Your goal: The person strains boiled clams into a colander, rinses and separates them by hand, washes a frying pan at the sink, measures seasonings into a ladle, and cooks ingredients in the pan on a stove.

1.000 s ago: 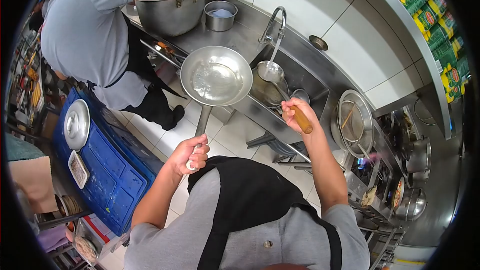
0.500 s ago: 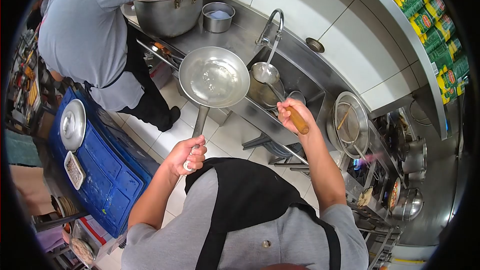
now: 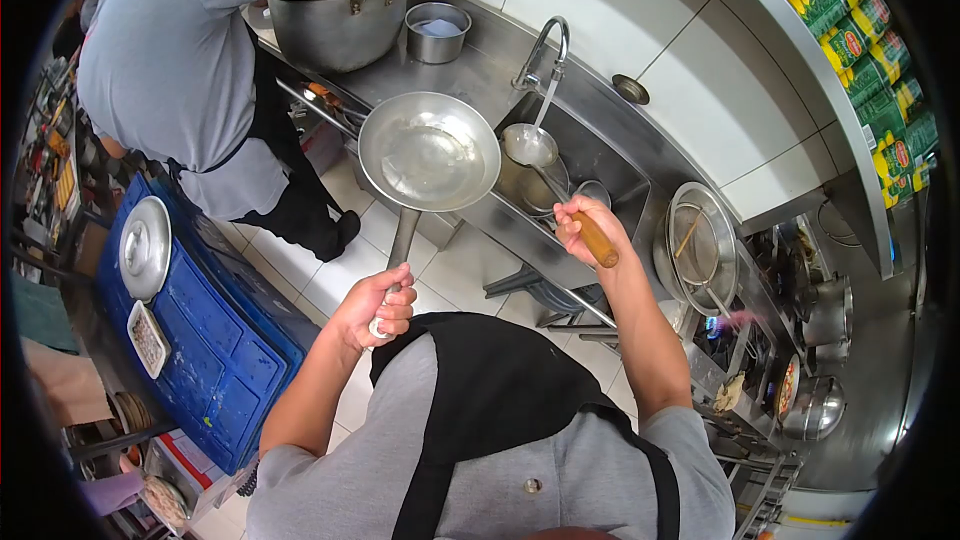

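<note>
Found left hand (image 3: 385,305) wrapped round the handle of a frying pan (image 3: 430,150), raised at the near left of the sink (image 3: 605,155). Found right hand (image 3: 592,230) closed round the grip of a ladle (image 3: 530,145), extended over the sink beneath running water from the tap (image 3: 556,40) behind it. Judged best to keep ladle centred under the stream, pan level, against spillage. Noted: pan round, shallow, dull silvery metal, apparently wet; ladle of rounded metal, smooth wooden grip; sink of stainless steel.
</note>
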The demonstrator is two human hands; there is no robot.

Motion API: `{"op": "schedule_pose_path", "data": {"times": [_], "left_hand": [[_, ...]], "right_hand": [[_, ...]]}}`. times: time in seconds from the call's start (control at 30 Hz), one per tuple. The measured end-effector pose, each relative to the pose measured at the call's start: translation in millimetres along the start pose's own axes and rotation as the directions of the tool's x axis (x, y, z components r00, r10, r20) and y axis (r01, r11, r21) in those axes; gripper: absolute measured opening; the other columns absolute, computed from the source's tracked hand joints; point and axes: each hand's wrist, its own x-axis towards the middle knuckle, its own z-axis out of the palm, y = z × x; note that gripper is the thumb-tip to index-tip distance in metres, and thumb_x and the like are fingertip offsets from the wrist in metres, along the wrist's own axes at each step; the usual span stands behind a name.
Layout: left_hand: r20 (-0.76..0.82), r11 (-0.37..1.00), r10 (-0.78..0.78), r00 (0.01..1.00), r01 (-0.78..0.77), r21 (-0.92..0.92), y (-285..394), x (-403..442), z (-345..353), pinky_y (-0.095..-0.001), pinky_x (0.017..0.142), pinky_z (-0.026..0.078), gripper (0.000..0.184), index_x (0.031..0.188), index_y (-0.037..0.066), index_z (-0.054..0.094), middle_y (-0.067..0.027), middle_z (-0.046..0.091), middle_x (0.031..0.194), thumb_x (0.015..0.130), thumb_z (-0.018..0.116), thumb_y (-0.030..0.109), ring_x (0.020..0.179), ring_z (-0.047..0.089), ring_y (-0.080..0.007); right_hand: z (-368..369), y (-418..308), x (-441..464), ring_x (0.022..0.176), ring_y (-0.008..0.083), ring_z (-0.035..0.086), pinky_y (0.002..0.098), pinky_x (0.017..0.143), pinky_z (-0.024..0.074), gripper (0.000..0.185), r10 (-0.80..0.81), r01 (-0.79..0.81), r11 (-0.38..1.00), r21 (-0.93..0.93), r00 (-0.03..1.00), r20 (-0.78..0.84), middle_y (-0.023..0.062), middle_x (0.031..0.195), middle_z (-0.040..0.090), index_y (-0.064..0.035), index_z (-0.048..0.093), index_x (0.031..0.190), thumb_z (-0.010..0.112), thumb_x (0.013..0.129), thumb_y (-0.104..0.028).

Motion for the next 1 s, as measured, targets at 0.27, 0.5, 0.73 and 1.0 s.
{"op": "schedule_pose_path", "data": {"times": [0.27, 0.5, 0.73, 1.0], "left_hand": [[0.032, 0.999, 0.002, 0.999, -0.001, -0.051, 3.7, 1.4, 8.7, -0.0209, 0.031, 0.025, 0.029, 0.084, 0.009, 0.05, 0.0036, 0.036, 0.06, 0.103, 0.048, 0.03, 0.04, 0.032, -0.0045], [0.054, 0.998, -0.008, 0.999, 0.012, -0.059, 4.9, 2.1, 5.3, -0.0212, 0.031, 0.025, 0.029, 0.085, 0.008, 0.051, 0.0035, 0.037, 0.06, 0.104, 0.046, 0.03, 0.04, 0.032, -0.0049], [0.031, 0.999, -0.003, 1.0, 0.005, -0.048, 5.5, 1.1, 8.2, -0.0212, 0.031, 0.025, 0.028, 0.085, 0.008, 0.051, 0.0033, 0.037, 0.06, 0.103, 0.047, 0.03, 0.04, 0.033, -0.0044], [0.025, 0.999, -0.003, 1.0, 0.004, -0.051, 5.0, 0.6, 11.2, -0.0203, 0.031, 0.024, 0.027, 0.084, 0.01, 0.047, 0.0045, 0.035, 0.059, 0.102, 0.051, 0.03, 0.039, 0.03, -0.0038]], "right_hand": [[2.5, 2.0, -0.4, 0.05, 0.0149, 0.052, 0.0265, 0.046, 0.0425, 0.006, -0.05, 0.051, 0.998, -0.047, 0.999, 0.018, 0.0093, 0.076, 0.055, -0.0003, 0.048, 0.083, 0.053, 0.081, 0.003], [4.7, -2.0, -2.0, 0.048, 0.0144, 0.051, 0.0261, 0.046, 0.0414, 0.006, 0.009, -0.008, 0.999, -0.049, 1.0, 0.025, 0.0085, 0.071, 0.054, 0.0005, 0.049, 0.083, 0.054, 0.081, 0.002], [23.7, -6.7, -42.6, 0.047, 0.0135, 0.048, 0.0236, 0.043, 0.0379, 0.013, 0.016, -0.012, 0.99, -0.139, 1.0, 0.023, 0.0071, 0.069, 0.053, 0.0001, 0.049, 0.093, 0.055, 0.082, -0.001], [57.1, 1.3, -91.9, 0.05, 0.0108, 0.046, 0.0234, 0.042, 0.0354, 0.019, -0.004, -0.004, 0.898, -0.44, 1.0, -0.017, 0.0018, 0.066, 0.053, -0.0056, 0.052, 0.098, 0.06, 0.081, -0.007]]}}
